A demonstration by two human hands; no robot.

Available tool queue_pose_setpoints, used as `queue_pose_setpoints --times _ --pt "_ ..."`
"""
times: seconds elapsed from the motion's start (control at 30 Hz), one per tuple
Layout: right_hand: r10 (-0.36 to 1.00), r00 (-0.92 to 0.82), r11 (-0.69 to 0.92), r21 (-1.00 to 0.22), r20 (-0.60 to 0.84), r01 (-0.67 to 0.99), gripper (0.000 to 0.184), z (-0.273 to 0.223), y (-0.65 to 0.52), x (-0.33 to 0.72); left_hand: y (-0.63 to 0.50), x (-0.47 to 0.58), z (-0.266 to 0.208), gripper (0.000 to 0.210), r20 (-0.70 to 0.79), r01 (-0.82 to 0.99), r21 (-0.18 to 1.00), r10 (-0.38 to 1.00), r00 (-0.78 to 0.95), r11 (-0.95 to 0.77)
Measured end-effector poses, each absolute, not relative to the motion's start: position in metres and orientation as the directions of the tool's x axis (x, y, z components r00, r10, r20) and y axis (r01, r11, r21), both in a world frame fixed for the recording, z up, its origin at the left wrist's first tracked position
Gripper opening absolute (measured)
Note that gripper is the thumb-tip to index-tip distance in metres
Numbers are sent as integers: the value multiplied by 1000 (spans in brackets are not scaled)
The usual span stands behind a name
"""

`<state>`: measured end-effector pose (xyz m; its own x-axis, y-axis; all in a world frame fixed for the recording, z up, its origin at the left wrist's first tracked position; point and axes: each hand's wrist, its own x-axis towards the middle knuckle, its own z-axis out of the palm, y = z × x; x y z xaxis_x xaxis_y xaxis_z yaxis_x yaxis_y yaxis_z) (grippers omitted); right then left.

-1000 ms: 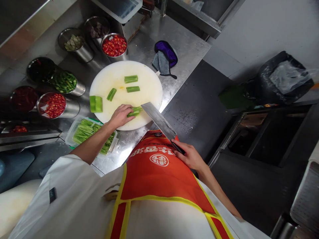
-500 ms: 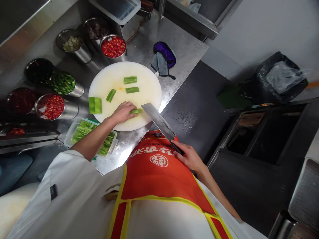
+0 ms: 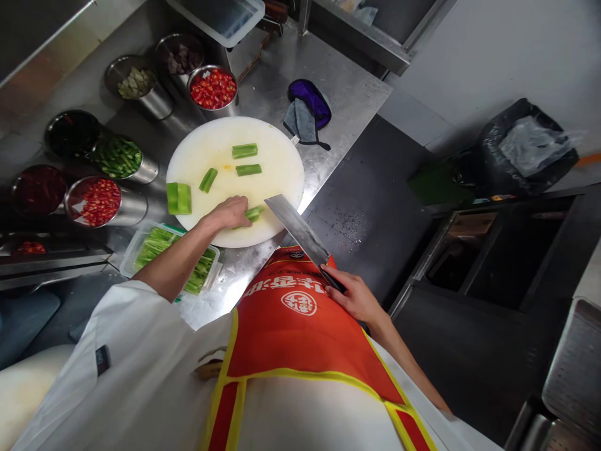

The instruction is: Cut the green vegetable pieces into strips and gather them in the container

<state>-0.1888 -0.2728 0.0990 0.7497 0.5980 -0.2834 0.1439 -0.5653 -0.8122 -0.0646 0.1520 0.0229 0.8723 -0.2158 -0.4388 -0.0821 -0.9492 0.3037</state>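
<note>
My left hand (image 3: 231, 213) is on the near part of the round white cutting board (image 3: 282, 141), its fingers closed on a green vegetable piece (image 3: 255, 213) whose right end sticks out. My right hand (image 3: 355, 294) grips the black handle of a cleaver (image 3: 300, 228). The wide blade slants up and left, its tip over the board's right edge, a little apart from the piece. Farther up the board lie several cut green pieces (image 3: 245, 150). A wider green block (image 3: 179, 198) rests at the board's left edge.
Left of the board stands a plastic container (image 3: 213, 275) of green strips. Steel pots hold chopped red chillies (image 3: 214, 89) and sliced green ones (image 3: 117, 156). A purple and grey cloth item (image 3: 307, 113) lies on the steel counter (image 3: 347, 94). The counter's edge runs along the right.
My left hand has slid slightly left and nearer to me, uncovering more of the green piece. The cleaver and my right hand have hardly moved.
</note>
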Motion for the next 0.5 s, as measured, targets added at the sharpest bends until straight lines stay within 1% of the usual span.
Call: queue_pose_setpoints --times 0.1,0.27,0.37,0.43,0.5 --pt "592 753 -567 -812 -286 137 49 99 -273 -189 150 -74 25 35 -357 -123 287 -225 907 -950" --pt "595 750 -566 -813 -289 137 49 98 -272 -188 139 -89 39 26 -348 -85 287 -186 919 -954" --pt "603 742 -564 -815 -294 135 49 97 -272 -188 133 -97 51 16 -319 -90 243 -168 933 -966" --pt "604 739 -565 -815 -298 134 49 97 -272 -188 130 -104 56 12 -290 -112 212 -172 941 -971" --pt "604 739 -567 -813 -299 134 49 97 -272 -188 128 -113 57 13 -248 -145 211 -197 949 -967"
